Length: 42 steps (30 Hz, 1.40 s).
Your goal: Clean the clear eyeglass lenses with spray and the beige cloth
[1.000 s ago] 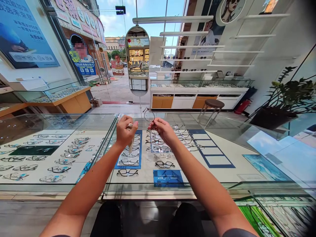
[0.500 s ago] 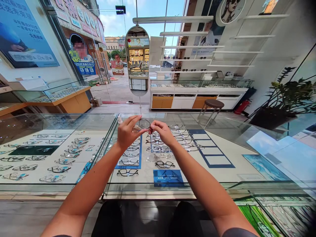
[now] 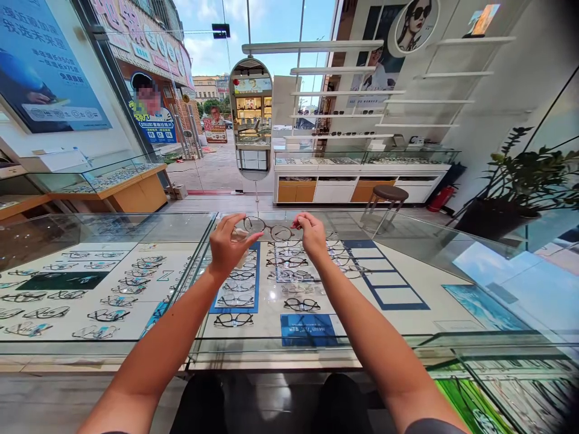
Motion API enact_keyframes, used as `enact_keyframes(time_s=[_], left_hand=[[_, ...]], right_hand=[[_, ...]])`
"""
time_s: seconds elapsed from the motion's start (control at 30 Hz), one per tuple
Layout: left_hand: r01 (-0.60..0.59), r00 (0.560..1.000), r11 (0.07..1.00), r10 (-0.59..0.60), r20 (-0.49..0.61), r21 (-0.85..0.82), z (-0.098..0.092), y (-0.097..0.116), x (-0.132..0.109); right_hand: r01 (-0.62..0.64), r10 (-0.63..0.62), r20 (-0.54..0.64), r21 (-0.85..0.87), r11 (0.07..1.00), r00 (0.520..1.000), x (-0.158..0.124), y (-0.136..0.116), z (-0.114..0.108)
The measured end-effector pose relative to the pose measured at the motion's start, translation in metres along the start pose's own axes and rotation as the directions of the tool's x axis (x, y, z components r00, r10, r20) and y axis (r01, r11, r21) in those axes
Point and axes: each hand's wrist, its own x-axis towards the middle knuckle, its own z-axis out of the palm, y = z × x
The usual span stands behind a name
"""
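A pair of thin-rimmed eyeglasses (image 3: 270,229) is held up above the far part of the glass counter, its two round lenses side by side. My left hand (image 3: 228,241) grips the left end, with thumb and index finger around that lens. At the right end, my right hand (image 3: 311,234) is closed in a pinch at the edge of the frame; the exact contact is too small to make out. Below, rows of eyeglasses (image 3: 287,263) lie inside the display case. Nearer to me are a dark pair (image 3: 302,305) and a blue card (image 3: 309,330).
The glass counter (image 3: 402,253) spans the view, with more eyeglasses (image 3: 124,301) at left and blue-edged panels (image 3: 393,283) at right. Beyond stand an oval mirror (image 3: 251,120), a round stool (image 3: 389,193), wall shelves (image 3: 348,94) and a potted plant (image 3: 506,187).
My right hand has moved right and turned, away from my left hand. Both lenses of the eyeglasses now show between the hands; before, one did. The view has tilted slightly upward.
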Motion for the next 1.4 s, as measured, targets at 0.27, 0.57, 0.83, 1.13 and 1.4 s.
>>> enact_keyframes(time_s=[0.27,0.57,0.83,1.13,1.4], left_hand=[[0.046,0.992,0.999,-0.047,-0.116,-0.012,-0.007,0.001,0.01],[-0.033,0.95,0.999,0.042,-0.309,0.035,-0.019,0.022,0.034],[-0.173,0.872,0.981,0.193,-0.449,0.086,-0.025,0.076,0.096],[-0.196,0.896,0.98,0.177,-0.408,-0.006,-0.024,0.099,0.105],[-0.135,0.951,0.99,0.14,-0.275,0.037,-0.026,0.11,0.097]], right_hand=[[0.012,-0.005,0.11,-0.063,0.998,0.994,0.002,0.006,0.003],[0.616,-0.67,0.088,-0.493,0.614,0.737,-0.028,-0.047,0.014],[0.66,-0.772,0.105,-0.599,0.454,0.627,-0.006,-0.139,0.034],[0.615,-0.776,0.046,-0.64,0.46,0.628,-0.013,-0.172,0.025],[0.53,-0.672,0.086,-0.691,0.492,0.735,-0.016,-0.179,0.012]])
